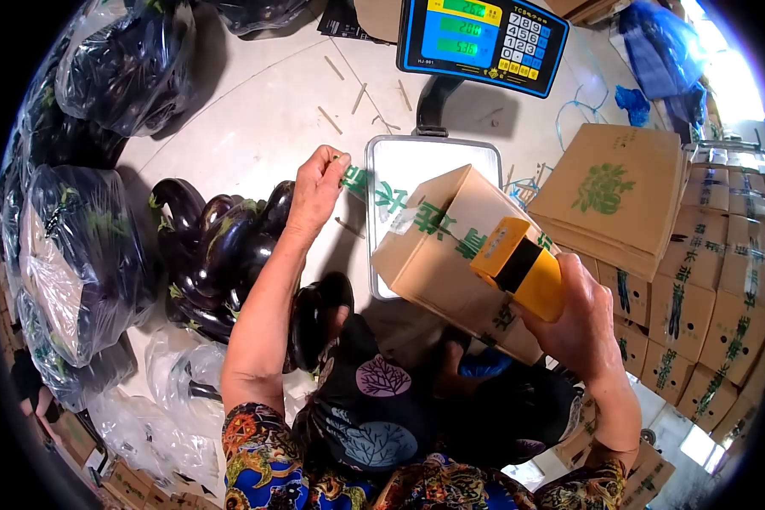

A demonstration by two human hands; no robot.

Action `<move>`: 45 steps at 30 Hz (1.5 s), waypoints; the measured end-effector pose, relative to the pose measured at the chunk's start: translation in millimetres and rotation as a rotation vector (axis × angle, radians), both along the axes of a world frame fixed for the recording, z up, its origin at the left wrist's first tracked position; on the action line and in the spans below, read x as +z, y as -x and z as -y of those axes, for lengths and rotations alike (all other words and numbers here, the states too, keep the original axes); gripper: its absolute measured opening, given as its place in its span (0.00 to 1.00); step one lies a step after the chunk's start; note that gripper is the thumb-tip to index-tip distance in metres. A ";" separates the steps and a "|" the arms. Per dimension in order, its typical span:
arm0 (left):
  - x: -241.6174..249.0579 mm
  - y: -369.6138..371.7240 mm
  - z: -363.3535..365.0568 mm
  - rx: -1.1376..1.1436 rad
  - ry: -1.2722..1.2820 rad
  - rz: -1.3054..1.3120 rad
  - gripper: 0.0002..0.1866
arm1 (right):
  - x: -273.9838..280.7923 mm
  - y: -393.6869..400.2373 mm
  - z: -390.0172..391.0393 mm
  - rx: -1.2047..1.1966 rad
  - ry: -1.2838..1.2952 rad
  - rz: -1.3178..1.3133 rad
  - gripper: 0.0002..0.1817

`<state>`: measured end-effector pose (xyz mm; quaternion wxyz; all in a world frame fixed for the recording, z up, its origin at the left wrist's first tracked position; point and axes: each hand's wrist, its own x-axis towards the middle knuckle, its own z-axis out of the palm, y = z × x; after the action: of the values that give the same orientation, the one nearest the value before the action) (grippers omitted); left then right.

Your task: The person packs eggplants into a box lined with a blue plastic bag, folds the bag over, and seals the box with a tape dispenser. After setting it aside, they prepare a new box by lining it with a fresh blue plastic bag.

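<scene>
A cardboard box (463,263) stands tilted, partly over the white platform of the scale (391,161). Clear packing tape with green print (393,201) stretches across its top and past its left edge. My left hand (319,189) pinches the free end of that tape, off the box to the left. In my right hand (576,321) is a yellow and black tape dispenser (523,270), held against the box's upper face. Below my left forearm lies a pile of dark eggplants (221,246), partly hidden by the arm.
The scale's display (484,38) rises at the back. Flat cardboard (608,191) is stacked at the right, before rows of taped boxes (697,289). Plastic bags of eggplants (85,263) line the left side. Loose plastic (157,433) lies at the lower left.
</scene>
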<state>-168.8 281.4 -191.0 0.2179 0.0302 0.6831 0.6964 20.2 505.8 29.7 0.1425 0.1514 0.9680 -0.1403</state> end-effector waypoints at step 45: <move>48.1 -36.8 -120.5 -0.490 0.059 -0.165 0.38 | -39.7 -22.1 -23.7 0.072 0.170 -0.344 0.24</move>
<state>-132.0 401.9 -143.0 0.3244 0.2452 0.6910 0.5976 42.3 529.5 -10.0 -0.0077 0.0776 0.9676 -0.2403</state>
